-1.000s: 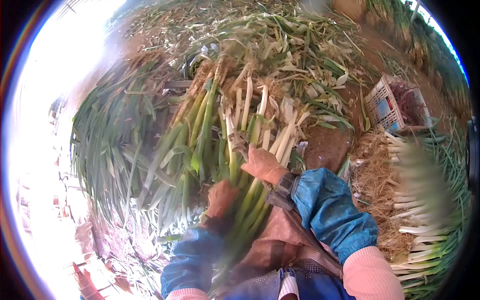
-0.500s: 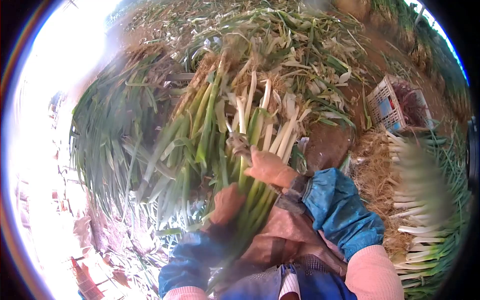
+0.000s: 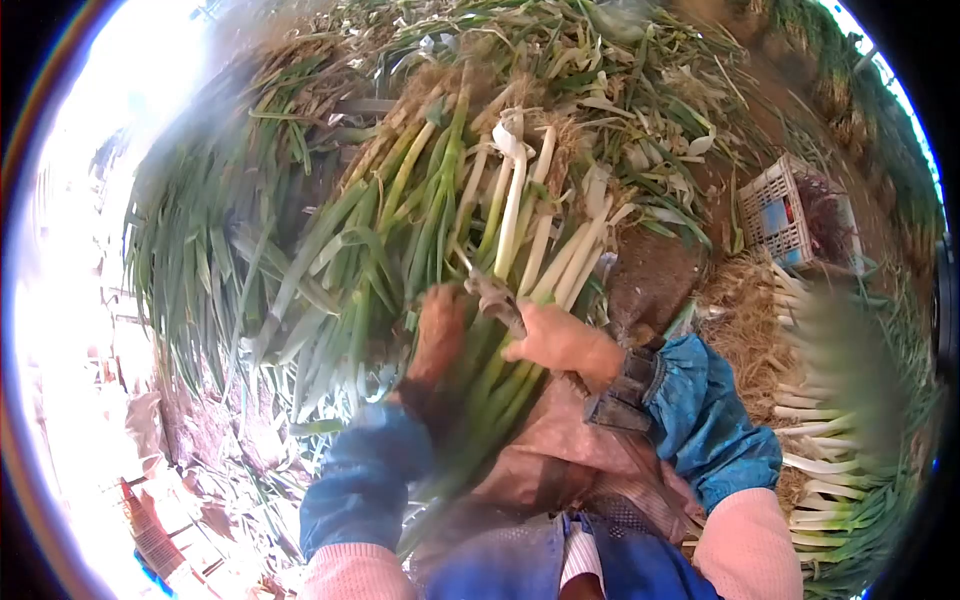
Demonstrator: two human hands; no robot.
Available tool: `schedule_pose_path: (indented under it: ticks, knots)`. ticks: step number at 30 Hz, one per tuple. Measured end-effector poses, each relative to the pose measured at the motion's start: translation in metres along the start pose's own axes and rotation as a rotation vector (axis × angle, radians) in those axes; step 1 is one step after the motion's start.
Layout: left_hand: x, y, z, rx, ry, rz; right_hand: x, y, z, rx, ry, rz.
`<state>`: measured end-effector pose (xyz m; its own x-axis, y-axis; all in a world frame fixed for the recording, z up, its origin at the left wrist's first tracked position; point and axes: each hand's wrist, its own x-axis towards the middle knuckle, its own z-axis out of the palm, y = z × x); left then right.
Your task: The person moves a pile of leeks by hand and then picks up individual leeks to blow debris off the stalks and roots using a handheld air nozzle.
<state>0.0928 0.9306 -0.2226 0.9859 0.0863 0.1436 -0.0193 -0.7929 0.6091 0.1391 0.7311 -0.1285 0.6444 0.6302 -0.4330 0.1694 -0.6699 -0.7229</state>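
My right hand [image 3: 568, 343] is closed around a soiled hand tool [image 3: 492, 297] with a short bright metal tip, possibly shears. The tool lies across the stalks of the leeks [image 3: 514, 215], whose white root ends point away from me. One white stalk has a loose curl of skin [image 3: 507, 140] near its root end. To the left, my left hand [image 3: 438, 330] is closed at the green part of the stalks, close beside the tool, its fingertips partly hidden. More long green leaves run down toward my lap between both forearms.
Leafy leeks [image 3: 200, 230] are heaped on the left. Peeled leaves and trimmings [image 3: 600, 70] cover the ground ahead. A pale plastic crate [image 3: 775, 215] with reddish contents stands at the right, above a row of white-stemmed leeks [image 3: 825, 465] with their roots toward me.
My left hand has moved up and slightly left along the stalks. My right hand has shifted a little right and down, still holding the tool. A curl of skin now shows on a white stalk.
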Motion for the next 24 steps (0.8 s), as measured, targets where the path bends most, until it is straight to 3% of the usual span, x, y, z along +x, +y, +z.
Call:
schedule_pose_path:
  ticks: [1, 4, 7, 10, 14, 19, 24]
  knots:
    - [0.007, -0.009, 0.006, 0.112, 0.097, 0.021, 0.005, 0.006, 0.001, -0.019, 0.031, 0.006]
    - [0.019, -0.035, 0.006, 0.425, 0.035, -0.066, 0.004, 0.001, -0.011, -0.05, 0.05, 0.053]
    - [0.016, -0.025, 0.001, 0.439, -0.119, -0.215, 0.001, 0.001, -0.01, -0.008, 0.014, 0.026]
    - [0.016, -0.042, 0.009, 0.363, -0.28, -0.526, 0.002, 0.007, 0.003, 0.007, -0.008, 0.014]
    - [0.012, -0.056, 0.003, 0.276, -0.195, -0.496, -0.007, -0.001, -0.003, 0.029, -0.02, -0.003]
    - [0.017, -0.028, -0.031, 0.179, -0.08, -0.412, -0.025, -0.015, 0.0, 0.041, -0.097, -0.05]
    - [0.025, -0.003, -0.038, 0.257, -0.009, -0.587, -0.029, -0.019, 0.011, 0.005, -0.126, -0.073]
